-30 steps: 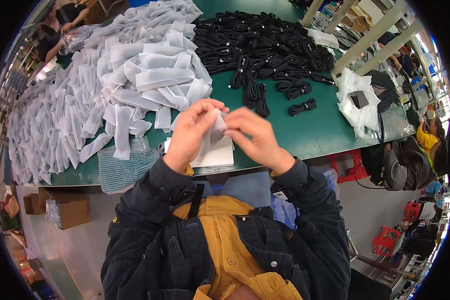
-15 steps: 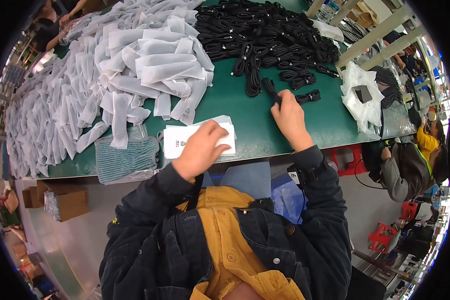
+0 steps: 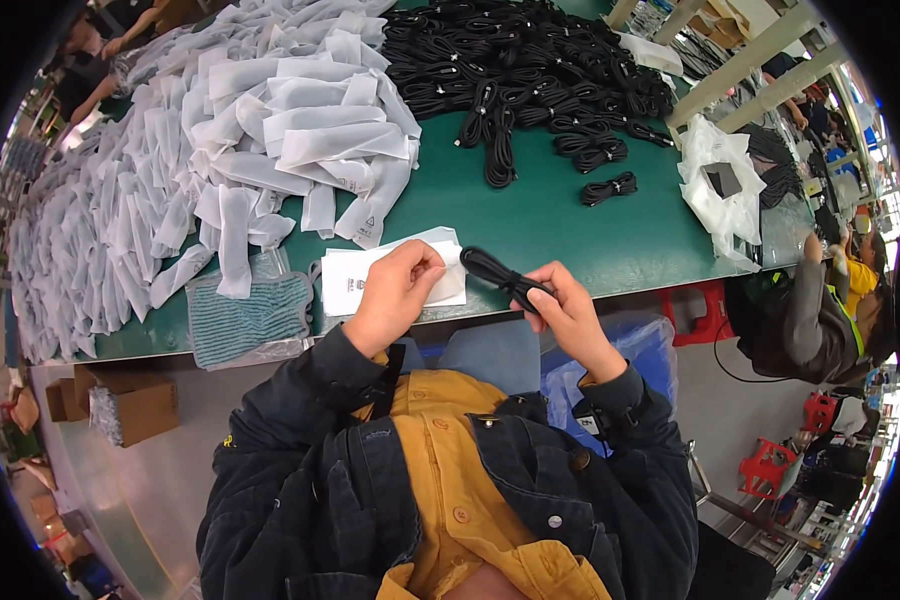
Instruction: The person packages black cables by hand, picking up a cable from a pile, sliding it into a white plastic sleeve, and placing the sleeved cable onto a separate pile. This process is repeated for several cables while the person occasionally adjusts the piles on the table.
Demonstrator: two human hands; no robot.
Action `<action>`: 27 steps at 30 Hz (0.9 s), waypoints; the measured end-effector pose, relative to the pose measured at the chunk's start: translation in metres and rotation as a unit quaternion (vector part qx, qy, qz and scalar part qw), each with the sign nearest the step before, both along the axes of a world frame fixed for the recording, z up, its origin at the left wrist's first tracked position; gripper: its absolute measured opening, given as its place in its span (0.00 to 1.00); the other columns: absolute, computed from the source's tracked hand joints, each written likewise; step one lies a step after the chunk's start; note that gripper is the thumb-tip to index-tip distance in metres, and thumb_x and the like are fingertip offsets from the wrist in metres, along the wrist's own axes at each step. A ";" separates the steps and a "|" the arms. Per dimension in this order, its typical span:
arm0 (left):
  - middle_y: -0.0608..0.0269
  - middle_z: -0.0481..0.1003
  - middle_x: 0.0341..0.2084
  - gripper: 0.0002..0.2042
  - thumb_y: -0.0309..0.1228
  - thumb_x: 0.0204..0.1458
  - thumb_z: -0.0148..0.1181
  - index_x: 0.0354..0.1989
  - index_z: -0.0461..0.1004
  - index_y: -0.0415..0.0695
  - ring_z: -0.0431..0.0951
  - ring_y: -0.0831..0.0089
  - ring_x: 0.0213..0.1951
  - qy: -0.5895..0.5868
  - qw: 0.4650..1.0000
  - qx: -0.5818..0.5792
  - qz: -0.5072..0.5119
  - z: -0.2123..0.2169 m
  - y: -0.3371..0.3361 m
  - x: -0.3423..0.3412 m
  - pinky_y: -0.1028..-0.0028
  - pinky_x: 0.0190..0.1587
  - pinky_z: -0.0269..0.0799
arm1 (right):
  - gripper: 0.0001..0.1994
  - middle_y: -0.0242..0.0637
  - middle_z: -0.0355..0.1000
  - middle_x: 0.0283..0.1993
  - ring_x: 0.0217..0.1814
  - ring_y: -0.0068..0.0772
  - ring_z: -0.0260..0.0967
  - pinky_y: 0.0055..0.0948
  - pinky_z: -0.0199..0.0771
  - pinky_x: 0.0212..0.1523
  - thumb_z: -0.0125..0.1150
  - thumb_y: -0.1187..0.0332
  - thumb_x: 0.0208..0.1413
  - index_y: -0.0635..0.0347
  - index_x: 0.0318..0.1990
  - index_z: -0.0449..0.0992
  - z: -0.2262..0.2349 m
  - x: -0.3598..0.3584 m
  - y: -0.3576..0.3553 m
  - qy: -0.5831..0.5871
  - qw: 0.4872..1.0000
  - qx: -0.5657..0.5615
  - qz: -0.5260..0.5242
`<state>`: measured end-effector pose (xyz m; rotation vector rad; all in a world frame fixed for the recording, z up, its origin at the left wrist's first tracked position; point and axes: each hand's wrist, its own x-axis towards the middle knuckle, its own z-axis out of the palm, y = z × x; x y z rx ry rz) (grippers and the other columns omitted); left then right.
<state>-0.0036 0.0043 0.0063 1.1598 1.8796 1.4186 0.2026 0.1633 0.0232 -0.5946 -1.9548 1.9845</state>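
My right hand (image 3: 568,312) is closed around one end of a coiled black cable (image 3: 492,270). The cable's free end points left, toward a stack of flat white bags (image 3: 342,285) at the table's front edge. Over that stack my left hand (image 3: 394,292) pinches the top bag, thumb against fingers, near its right end. That end of the bag looks lifted, and the cable tip is close beside it. Whether the tip touches the bag is hard to tell.
A big heap of filled white bags (image 3: 310,130) covers the table's left side. Coiled black cables (image 3: 530,70) pile up at the back, with one bundle (image 3: 608,189) apart from them. Teal knit gloves (image 3: 245,320) lie left of the stack; a white plastic bag (image 3: 718,185) sits right.
My right hand has brought the black cable from the table's middle back toward me and left, beside the bags. My left hand's fingers have closed on the top bag's right end.
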 end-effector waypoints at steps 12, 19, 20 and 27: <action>0.57 0.71 0.35 0.06 0.18 0.49 0.61 0.33 0.71 0.39 0.71 0.59 0.38 0.260 0.949 0.139 -0.112 0.009 -0.001 0.006 0.68 0.40 0.69 | 0.05 0.33 0.74 0.31 0.24 0.16 0.63 0.17 0.61 0.25 0.52 0.70 0.66 0.62 0.40 0.72 0.008 -0.006 0.015 -0.152 0.923 -0.338 0.103; 0.58 0.71 0.37 0.07 0.18 0.48 0.61 0.32 0.71 0.40 0.70 0.60 0.39 0.217 0.964 0.145 -0.057 0.028 0.009 0.007 0.68 0.41 0.68 | 0.11 0.37 0.70 0.46 0.32 0.21 0.67 0.20 0.70 0.33 0.65 0.76 0.55 0.63 0.46 0.75 0.013 -0.026 -0.007 0.081 0.924 0.374 0.021; 0.58 0.71 0.38 0.06 0.18 0.48 0.61 0.32 0.71 0.40 0.71 0.61 0.39 0.203 0.967 0.149 -0.048 0.030 0.011 0.006 0.69 0.41 0.67 | 0.11 0.37 0.70 0.46 0.32 0.21 0.67 0.20 0.70 0.33 0.65 0.76 0.55 0.63 0.46 0.75 0.013 -0.031 -0.009 0.083 0.923 0.375 0.020; 0.64 0.72 0.40 0.04 0.25 0.58 0.59 0.37 0.72 0.39 0.69 0.76 0.40 -0.108 0.973 0.198 -0.041 0.042 0.020 -0.027 0.76 0.40 0.66 | 0.15 0.40 0.69 0.48 0.36 0.23 0.69 0.22 0.72 0.36 0.65 0.82 0.51 0.63 0.47 0.75 0.041 -0.059 -0.006 0.203 0.931 0.302 0.015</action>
